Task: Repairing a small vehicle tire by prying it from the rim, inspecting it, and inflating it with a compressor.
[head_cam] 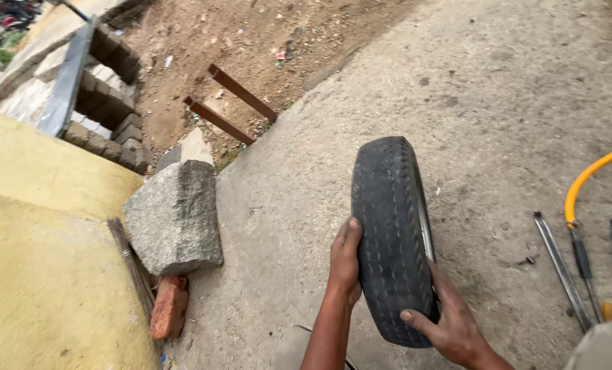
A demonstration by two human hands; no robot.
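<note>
A worn black tyre (390, 226) stands upright on its tread on the concrete ground, with a metal rim edge showing along its right side. My left hand (345, 262) presses flat against the tyre's left sidewall. My right hand (450, 323) grips the lower right of the tyre, thumb across the tread and fingers behind the rim side. Both hands hold it upright.
A large grey stone block (174, 216) and a red brick (169, 307) lie to the left beside a yellow wall (42, 274). Metal tyre levers (561, 268) and a yellow hose (587, 179) lie at right. Two brown bars (230, 106) and block steps (107, 103) are further off.
</note>
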